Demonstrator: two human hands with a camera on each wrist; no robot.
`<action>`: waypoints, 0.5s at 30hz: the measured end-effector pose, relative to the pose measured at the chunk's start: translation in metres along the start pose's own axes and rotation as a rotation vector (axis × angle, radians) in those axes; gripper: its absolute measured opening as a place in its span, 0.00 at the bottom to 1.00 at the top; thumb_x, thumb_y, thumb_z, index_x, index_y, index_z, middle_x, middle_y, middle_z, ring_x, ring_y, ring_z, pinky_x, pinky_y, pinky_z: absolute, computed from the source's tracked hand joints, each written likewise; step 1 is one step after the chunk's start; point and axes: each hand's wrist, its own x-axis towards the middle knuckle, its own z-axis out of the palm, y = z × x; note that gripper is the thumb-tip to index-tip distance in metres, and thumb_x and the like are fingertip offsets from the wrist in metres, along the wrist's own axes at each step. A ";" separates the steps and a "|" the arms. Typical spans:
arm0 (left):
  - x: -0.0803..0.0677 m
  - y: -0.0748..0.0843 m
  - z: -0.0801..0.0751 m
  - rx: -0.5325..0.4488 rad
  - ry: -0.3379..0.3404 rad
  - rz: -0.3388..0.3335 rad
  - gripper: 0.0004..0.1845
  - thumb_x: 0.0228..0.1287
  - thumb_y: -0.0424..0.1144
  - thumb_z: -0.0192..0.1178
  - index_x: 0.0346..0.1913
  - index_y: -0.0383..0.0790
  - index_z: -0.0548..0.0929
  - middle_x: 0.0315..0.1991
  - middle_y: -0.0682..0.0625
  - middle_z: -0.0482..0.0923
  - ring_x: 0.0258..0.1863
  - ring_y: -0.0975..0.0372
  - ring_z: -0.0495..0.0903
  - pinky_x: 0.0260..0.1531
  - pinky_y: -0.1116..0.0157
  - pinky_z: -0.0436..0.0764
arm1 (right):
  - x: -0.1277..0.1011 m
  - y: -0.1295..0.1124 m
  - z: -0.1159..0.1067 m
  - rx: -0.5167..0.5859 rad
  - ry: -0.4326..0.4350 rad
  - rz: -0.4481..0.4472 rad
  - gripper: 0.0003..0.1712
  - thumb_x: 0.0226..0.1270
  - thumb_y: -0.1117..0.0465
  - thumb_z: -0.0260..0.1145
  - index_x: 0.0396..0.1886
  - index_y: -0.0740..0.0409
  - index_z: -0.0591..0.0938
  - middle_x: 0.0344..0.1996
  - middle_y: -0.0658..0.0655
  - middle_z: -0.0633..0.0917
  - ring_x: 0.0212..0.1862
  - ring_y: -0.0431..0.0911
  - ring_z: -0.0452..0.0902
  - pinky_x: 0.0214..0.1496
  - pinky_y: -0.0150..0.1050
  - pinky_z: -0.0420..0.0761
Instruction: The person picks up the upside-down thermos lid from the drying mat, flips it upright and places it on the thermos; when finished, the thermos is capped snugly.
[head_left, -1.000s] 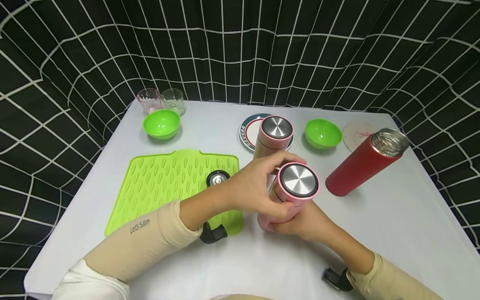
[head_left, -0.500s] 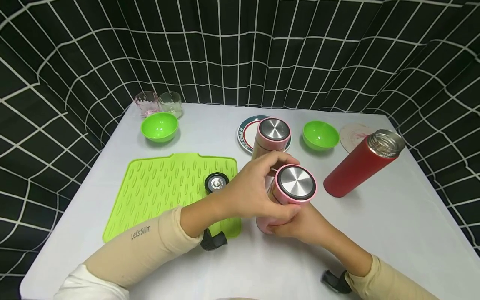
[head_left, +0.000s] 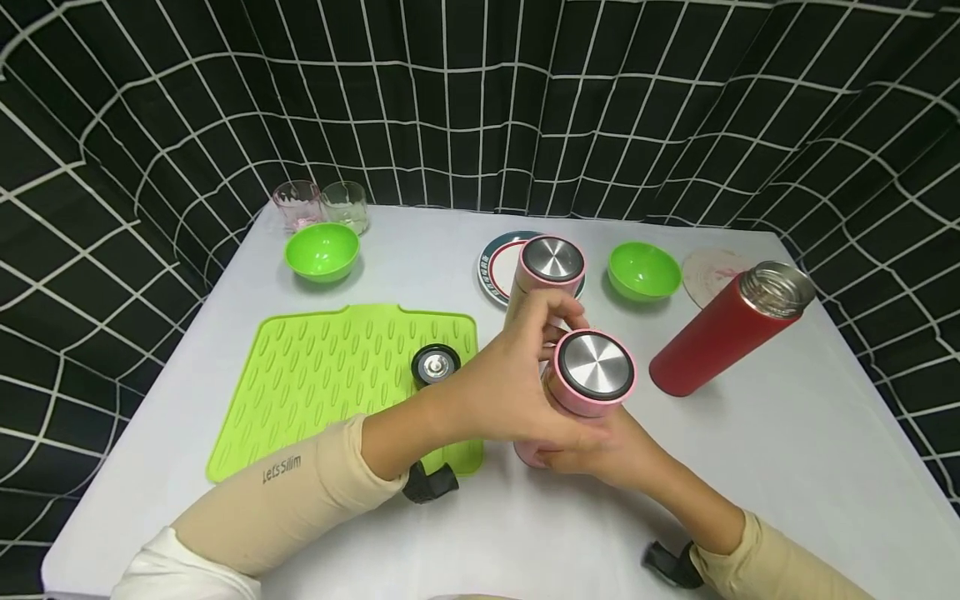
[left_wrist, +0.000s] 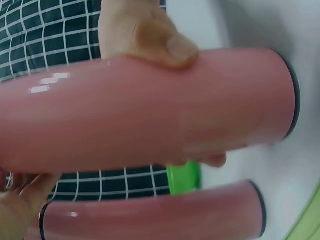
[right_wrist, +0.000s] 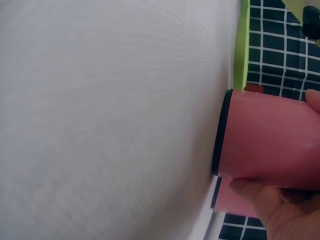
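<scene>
A pink thermos (head_left: pixel 597 367) with a steel-topped lid stands in front of me, its dark base close on the white cloth in the right wrist view. My left hand (head_left: pixel 513 379) curls round its upper part just under the lid, thumb in front and fingers behind. Lower down, my right hand (head_left: pixel 611 446) grips the body; its thumb (left_wrist: pixel 182 50) presses the side in the left wrist view. Some fingers are hidden behind the thermos. Just behind it stands a second pink thermos (head_left: pixel 551 267), close to the left fingertips.
A lidless red thermos (head_left: pixel 720 333) leans at the right. A green mat (head_left: pixel 322 375) with a dark round cap (head_left: pixel 436 364) lies left. Behind are two green bowls (head_left: pixel 322 252) (head_left: pixel 645 272), a rimmed plate (head_left: pixel 495 265), a pale disc (head_left: pixel 708 275) and two glasses (head_left: pixel 297 206) (head_left: pixel 345 206).
The left hand has shifted round the thermos: its fingers draw back from the lid's far edge and its thumb sits further across the front. The right hand keeps its grip low on the body.
</scene>
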 end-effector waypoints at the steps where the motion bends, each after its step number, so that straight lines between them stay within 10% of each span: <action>1: 0.000 0.000 0.000 0.006 0.003 -0.006 0.44 0.41 0.35 0.79 0.61 0.38 0.64 0.55 0.49 0.70 0.50 0.66 0.76 0.54 0.68 0.75 | -0.001 0.000 0.000 -0.001 0.007 0.006 0.31 0.44 0.67 0.81 0.48 0.52 0.76 0.40 0.50 0.82 0.40 0.47 0.78 0.43 0.38 0.80; 15: 0.006 -0.006 -0.005 -0.088 -0.051 -0.071 0.35 0.43 0.32 0.79 0.57 0.37 0.75 0.50 0.51 0.79 0.48 0.65 0.79 0.52 0.65 0.78 | -0.002 -0.002 0.001 -0.047 0.055 0.051 0.40 0.38 0.66 0.83 0.54 0.51 0.74 0.47 0.48 0.80 0.46 0.45 0.77 0.48 0.36 0.77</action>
